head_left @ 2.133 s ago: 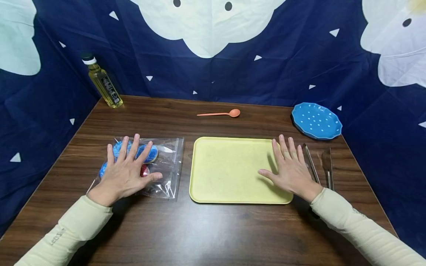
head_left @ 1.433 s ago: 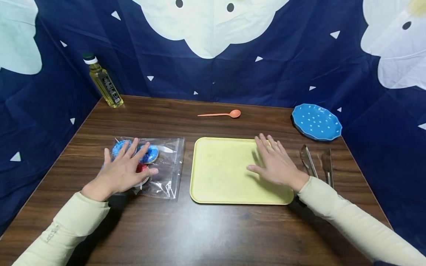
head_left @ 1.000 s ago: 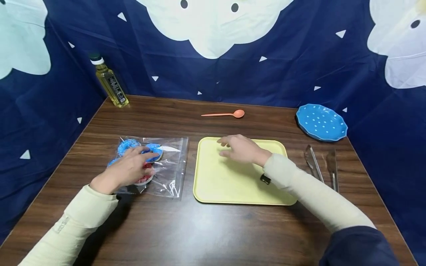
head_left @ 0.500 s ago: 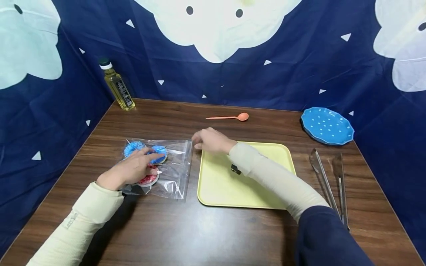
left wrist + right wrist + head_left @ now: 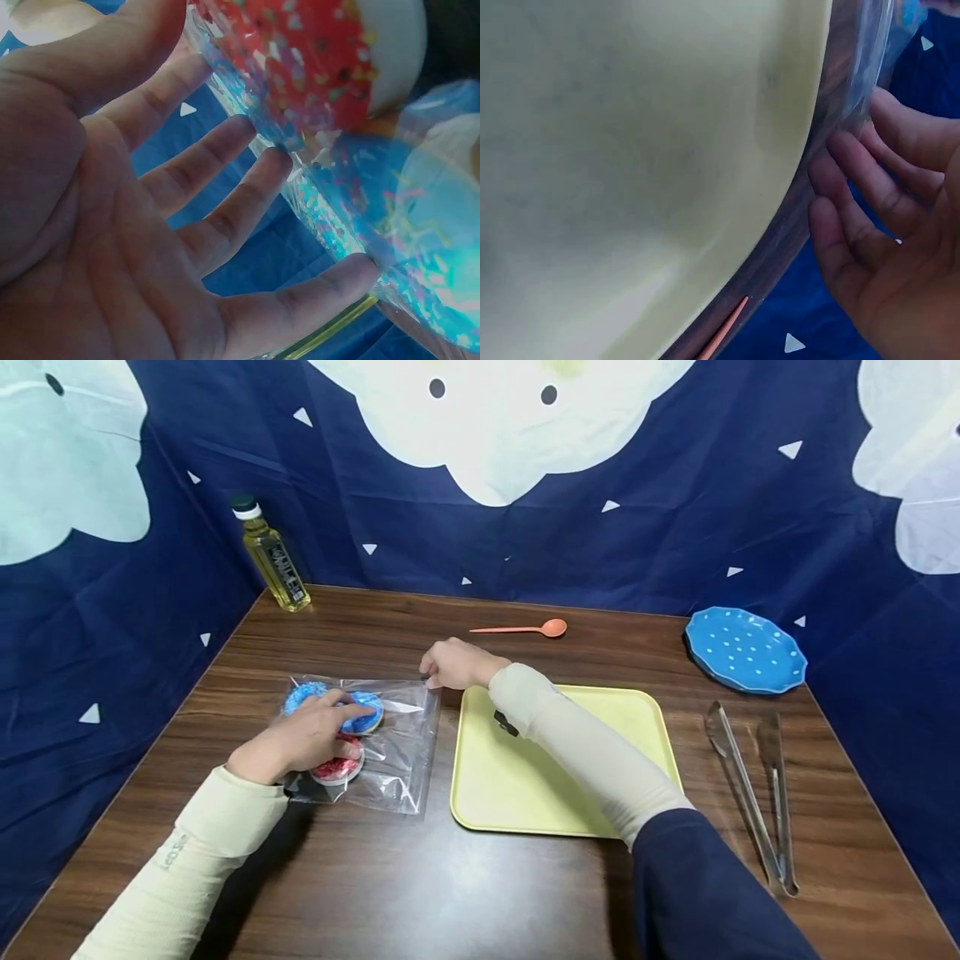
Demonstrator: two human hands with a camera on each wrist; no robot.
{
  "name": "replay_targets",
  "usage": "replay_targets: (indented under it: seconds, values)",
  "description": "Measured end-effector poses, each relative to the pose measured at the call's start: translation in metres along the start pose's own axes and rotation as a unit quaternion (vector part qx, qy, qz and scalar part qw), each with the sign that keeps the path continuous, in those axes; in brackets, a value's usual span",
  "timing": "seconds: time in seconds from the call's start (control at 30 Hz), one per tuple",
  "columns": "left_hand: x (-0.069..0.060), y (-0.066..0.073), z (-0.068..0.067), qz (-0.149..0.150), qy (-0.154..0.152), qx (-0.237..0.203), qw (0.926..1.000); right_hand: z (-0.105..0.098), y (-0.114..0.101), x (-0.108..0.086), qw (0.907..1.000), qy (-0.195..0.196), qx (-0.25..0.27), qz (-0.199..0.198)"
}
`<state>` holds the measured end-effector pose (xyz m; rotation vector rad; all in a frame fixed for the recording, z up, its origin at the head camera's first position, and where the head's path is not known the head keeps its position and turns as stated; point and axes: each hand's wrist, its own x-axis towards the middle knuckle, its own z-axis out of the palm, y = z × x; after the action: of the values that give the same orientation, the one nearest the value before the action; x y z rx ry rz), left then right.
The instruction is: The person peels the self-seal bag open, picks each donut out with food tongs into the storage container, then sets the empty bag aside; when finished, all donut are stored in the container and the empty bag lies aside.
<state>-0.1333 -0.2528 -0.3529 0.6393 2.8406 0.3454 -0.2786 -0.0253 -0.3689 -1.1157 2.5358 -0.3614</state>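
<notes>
Bag: the clear plastic bag lies flat on the left half of the table, its strip edge toward the tray.
Inside the bag: I see a red doughnut nearest to the person, a bright blue doughnut behind it, and a pale blue doughnut at the back left; all carry sprinkles.
Left hand: the left hand rests on the bag over the doughnuts, its fingers spread apart and their tips touching the plastic.
Right hand: the right hand is at the back right corner of the bag, with bent fingers and the thumb tip at the plastic; whether it pinches the corner, I cannot tell.
Tray: the yellow tray lies just beside the bag, apart from it; the right forearm, in a pale sleeve, crosses above.
Tongs: the metal tongs lie right of the tray, joined end toward the person.
Spoon: the orange spoon lies behind the tray, its bowl to the right.
Plate: the blue plate with white dots is at the back right.
Bottle: the bottle with yellow liquid stands at the back left corner.
Cloth: dark blue cloth hangs around the table.
</notes>
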Motion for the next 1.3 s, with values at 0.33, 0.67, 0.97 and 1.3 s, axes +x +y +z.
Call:
replay_targets:
  seconds: [0.33, 0.67, 0.97, 1.3]
  values:
    - [0.003, 0.008, -0.001, -0.021, -0.012, -0.003, 0.9997, 0.001, 0.007, -0.002, 0.9998, 0.001, 0.0, -0.02]
    - [0.003, 0.008, -0.002, -0.025, -0.016, -0.003, 0.9995, -0.001, 0.01, -0.007, 0.9988, 0.045, 0.005, -0.018]
    - [0.001, 0.003, 0.0, -0.013, -0.017, -0.007, 0.9997, 0.002, 0.019, -0.012, 0.997, 0.053, 0.026, -0.05]
    - [-0.002, -0.01, -0.001, -0.027, -0.019, -0.01, 0.9994, -0.002, 0.036, -0.021, 0.995, 0.049, 0.041, -0.077]
